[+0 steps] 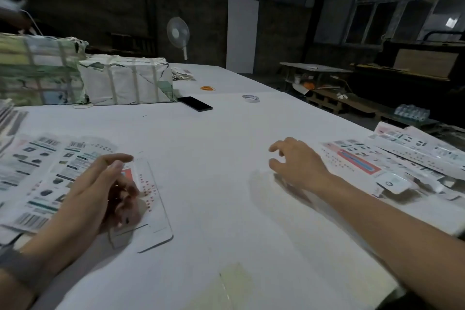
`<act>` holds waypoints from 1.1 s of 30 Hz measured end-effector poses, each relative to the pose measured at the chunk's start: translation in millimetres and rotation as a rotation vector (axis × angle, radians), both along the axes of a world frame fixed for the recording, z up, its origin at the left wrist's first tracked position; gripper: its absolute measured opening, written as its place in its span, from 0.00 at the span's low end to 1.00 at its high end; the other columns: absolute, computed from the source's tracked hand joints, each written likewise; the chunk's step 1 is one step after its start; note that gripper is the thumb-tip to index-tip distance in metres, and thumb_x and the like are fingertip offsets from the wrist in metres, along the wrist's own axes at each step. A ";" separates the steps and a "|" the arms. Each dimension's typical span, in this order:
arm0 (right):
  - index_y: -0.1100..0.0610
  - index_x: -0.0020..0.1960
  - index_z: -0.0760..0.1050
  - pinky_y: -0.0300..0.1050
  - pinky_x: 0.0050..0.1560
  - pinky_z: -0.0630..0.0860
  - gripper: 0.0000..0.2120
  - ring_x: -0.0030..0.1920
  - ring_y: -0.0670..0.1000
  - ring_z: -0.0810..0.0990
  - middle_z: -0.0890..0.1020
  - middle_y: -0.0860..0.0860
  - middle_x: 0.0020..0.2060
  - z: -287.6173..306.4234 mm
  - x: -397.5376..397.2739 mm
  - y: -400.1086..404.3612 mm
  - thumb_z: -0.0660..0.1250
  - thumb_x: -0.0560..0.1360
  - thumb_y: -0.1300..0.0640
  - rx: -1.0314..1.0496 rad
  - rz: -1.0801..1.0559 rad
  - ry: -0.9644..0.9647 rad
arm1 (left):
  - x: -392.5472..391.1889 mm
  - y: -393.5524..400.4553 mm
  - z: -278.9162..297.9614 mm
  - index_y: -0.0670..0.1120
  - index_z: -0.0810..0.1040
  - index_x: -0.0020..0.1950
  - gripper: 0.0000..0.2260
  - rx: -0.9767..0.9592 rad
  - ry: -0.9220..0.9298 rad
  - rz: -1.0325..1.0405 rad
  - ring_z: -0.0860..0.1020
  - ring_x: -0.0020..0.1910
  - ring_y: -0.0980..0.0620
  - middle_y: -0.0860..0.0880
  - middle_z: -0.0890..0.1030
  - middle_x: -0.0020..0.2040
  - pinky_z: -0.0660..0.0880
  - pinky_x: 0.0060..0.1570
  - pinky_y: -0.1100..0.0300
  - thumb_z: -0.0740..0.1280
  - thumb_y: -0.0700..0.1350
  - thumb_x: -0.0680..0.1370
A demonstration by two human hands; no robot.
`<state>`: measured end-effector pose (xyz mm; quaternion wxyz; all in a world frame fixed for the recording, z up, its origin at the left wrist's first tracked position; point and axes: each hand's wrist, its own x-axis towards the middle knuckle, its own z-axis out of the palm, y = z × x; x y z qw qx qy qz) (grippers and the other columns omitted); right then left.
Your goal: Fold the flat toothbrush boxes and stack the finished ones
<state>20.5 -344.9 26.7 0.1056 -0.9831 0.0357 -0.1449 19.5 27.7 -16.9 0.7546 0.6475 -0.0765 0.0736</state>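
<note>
Surface (226,133): white, matt, smooth sheet covering. Flat printed white card box blank (151,199): thin card, slight sheen. Paper-wrapped bundles strapped with pale tape (125,80): creased matt paper. Black slab phone (195,103): glossy face.

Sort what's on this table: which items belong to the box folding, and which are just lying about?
Job: flat box held by the left hand; flat sheets at left; pile of boxes at right, by the right hand.

Lying about: phone; tape roll; rubber bands; wrapped bundles; fan.
</note>
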 end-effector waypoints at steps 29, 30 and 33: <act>0.38 0.64 0.70 0.40 0.49 0.77 0.32 0.49 0.42 0.76 0.69 0.42 0.57 -34.9 23.3 243.4 0.75 0.66 0.61 0.775 0.419 0.002 | -7.8 -2.1 7.4 0.47 0.77 0.47 0.05 0.209 -0.031 0.286 0.76 0.34 0.54 0.52 0.79 0.37 0.73 0.38 0.57 0.65 0.38 0.78; 0.36 0.61 0.70 0.45 0.49 0.80 0.31 0.48 0.42 0.77 0.71 0.42 0.55 -34.2 23.2 242.6 0.74 0.67 0.63 0.842 0.396 0.000 | -8.1 -2.3 6.3 0.49 0.77 0.48 0.07 0.265 -0.044 0.299 0.77 0.36 0.58 0.51 0.79 0.41 0.74 0.38 0.62 0.66 0.37 0.77; 0.39 0.59 0.73 0.45 0.39 0.81 0.29 0.42 0.47 0.81 0.74 0.46 0.52 -31.3 24.9 239.5 0.72 0.70 0.69 1.163 0.354 0.016 | -9.2 0.7 5.1 0.52 0.75 0.53 0.12 0.407 -0.092 0.340 0.75 0.45 0.68 0.51 0.77 0.53 0.72 0.41 0.73 0.67 0.36 0.77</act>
